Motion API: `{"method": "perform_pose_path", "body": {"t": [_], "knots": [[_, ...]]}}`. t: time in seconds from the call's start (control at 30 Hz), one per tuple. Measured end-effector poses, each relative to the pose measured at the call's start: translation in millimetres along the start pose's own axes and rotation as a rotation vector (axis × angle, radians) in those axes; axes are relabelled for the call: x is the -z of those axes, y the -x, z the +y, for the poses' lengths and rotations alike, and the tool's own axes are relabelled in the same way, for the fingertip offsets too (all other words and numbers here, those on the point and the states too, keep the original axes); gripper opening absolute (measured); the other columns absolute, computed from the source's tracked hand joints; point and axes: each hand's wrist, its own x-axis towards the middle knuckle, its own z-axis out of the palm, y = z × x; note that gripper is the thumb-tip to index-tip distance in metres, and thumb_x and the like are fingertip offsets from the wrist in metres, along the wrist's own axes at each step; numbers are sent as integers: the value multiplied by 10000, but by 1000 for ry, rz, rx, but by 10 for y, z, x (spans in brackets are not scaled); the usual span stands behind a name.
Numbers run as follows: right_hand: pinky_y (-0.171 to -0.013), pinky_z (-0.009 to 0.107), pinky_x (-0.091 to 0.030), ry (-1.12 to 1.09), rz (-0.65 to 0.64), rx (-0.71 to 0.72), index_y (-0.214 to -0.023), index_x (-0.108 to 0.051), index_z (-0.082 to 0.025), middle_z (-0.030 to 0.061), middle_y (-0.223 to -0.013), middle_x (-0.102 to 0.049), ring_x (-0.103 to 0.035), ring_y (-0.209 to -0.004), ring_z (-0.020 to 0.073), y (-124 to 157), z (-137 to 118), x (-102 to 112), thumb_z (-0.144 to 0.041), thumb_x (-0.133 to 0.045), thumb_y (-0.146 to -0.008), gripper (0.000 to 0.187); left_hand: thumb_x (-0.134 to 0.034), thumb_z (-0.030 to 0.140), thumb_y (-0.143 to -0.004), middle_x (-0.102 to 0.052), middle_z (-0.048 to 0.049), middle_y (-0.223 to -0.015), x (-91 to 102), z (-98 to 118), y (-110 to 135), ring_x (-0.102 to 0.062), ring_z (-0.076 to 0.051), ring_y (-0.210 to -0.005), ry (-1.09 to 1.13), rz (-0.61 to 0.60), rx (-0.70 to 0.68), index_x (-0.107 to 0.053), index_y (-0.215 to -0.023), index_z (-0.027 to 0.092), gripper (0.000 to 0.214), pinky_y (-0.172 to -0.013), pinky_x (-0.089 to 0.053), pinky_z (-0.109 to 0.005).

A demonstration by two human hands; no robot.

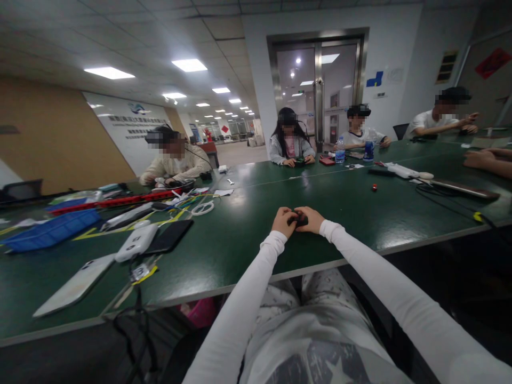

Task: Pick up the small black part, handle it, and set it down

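Observation:
Just over the green table [236, 240], my two hands meet in front of me around a small dark object [298, 219]. My left hand [283, 222] has its fingers curled on the object's left side. From the right, my right hand [312, 220] grips the same object with bent fingers. It looks black or dark brown, and its kind is too small and too covered by fingers to tell. White sleeves reach down to both wrists.
To the left lie a white phone [76, 282], a white power bank [136, 242], a black phone [170, 236] and a blue tray [52, 232]. A small red object [374, 187] and a cabled white tool [408, 172] lie rightward. Several people sit around the table.

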Motion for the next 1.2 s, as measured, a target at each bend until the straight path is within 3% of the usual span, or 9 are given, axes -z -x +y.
{"method": "perform_pose_path", "body": {"t": [0.2, 0.43, 0.73, 1.2], "knots": [[-786, 335, -400, 2, 42, 50, -1109, -419, -182, 61, -987, -462, -495, -844, 179, 5, -62, 46, -275, -716, -471, 710, -538, 179, -667, -466, -53, -923, 55, 51, -11, -487, -156, -902, 30, 34, 49, -605, -782, 217, 138, -828, -422, -313], [-751, 332, -415, -41, 49, 79, -1159, -371, -193, 70, -1042, -440, -512, -765, 154, 11, -88, 53, -229, -693, -504, 731, -572, 151, -630, -468, -51, -934, 58, 14, -5, -484, -161, -904, 122, 69, 95, -578, -868, 216, 247, -764, -464, -324], [-740, 343, -428, -61, 45, 92, -1153, -382, -183, 78, -1042, -446, -518, -761, 157, 18, -108, 58, -197, -690, -498, 724, -578, 137, -614, -439, -53, -948, 18, 1, 11, -487, -151, -875, 237, 74, 94, -586, -812, 181, 203, -667, -491, -270], [-779, 370, -410, -70, 52, 54, -1148, -379, -178, 89, -1047, -468, -509, -871, 201, 26, -147, 61, -163, -690, -488, 729, -584, 131, -603, -445, -51, -939, 35, 18, -1, -483, -159, -881, 195, 66, 104, -597, -790, 181, 194, -712, -474, -297]]}}
